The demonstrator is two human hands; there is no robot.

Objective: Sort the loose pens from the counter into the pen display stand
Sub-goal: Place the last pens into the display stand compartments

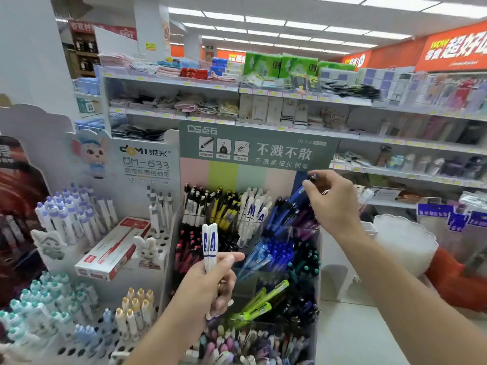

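Both hands were busy over the pen display stand (pixel 317 259). The left hand (pixel 210 283) was curled round two white pens (pixel 210 245) with blue lettering, held upright in front of the stand's middle rows. The right hand (pixel 329 198) pinched the top of a blue pen (pixel 299 197), whose lower end sat among other blue pens in the upper right compartment.

The likeliest slip, as I judge it, was the blue pen catching on its crowded neighbours and tipping or landing in the wrong slot. The white pair could also slide apart in the one-handed grip. Matching white pens (pixel 253 209) stood in the compartment just left of the blue one, above and to the right of the left hand. The bench (pixel 350 335) lay to the right of the stand.
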